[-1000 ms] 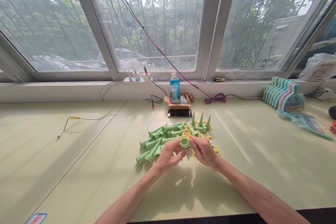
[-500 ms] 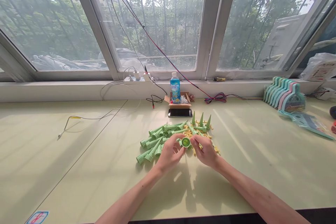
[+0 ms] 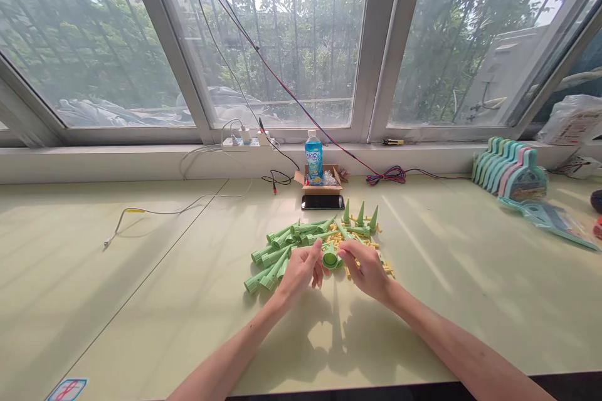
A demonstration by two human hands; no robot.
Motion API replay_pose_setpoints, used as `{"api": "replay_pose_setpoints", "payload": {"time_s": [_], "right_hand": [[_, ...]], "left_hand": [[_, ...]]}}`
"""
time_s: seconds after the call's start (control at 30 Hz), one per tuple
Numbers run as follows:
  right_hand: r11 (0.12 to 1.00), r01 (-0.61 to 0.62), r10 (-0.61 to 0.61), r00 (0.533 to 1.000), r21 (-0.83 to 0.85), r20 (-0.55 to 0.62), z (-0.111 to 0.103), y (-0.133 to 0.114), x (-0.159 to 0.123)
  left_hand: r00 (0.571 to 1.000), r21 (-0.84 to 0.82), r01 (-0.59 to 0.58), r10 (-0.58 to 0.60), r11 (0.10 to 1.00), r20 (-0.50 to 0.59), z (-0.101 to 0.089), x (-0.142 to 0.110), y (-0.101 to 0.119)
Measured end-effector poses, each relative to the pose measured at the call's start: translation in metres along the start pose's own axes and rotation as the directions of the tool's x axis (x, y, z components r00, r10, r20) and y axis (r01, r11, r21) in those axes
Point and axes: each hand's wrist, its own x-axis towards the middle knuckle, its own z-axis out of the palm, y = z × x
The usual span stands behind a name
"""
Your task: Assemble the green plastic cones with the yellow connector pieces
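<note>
The green cone (image 3: 330,259) is held between the two hands, above the worktop (image 3: 188,326), its open end facing the wearer. Half a second ago the left hand (image 3: 303,268) wrapped its fingers over and under that rim; now its thumb points up and the other fingers curl below, and whether they touch the cone cannot be told. The right hand (image 3: 365,265) stays pinched at the cone's right side. The open end sits slightly lower; the loose cones (image 3: 273,258) beyond lie unchanged.
</note>
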Motion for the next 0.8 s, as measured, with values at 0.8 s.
{"api": "replay_pose_setpoints", "payload": {"time_s": [0.8], "right_hand": [[0.975, -0.218, 0.211, 0.970, 0.050, 0.117, 0.0016, 0.0020, -0.0023]], "left_hand": [[0.971, 0.303, -0.237, 0.229, 0.923, 0.062, -0.0021, -0.0053, -0.0033]]}}
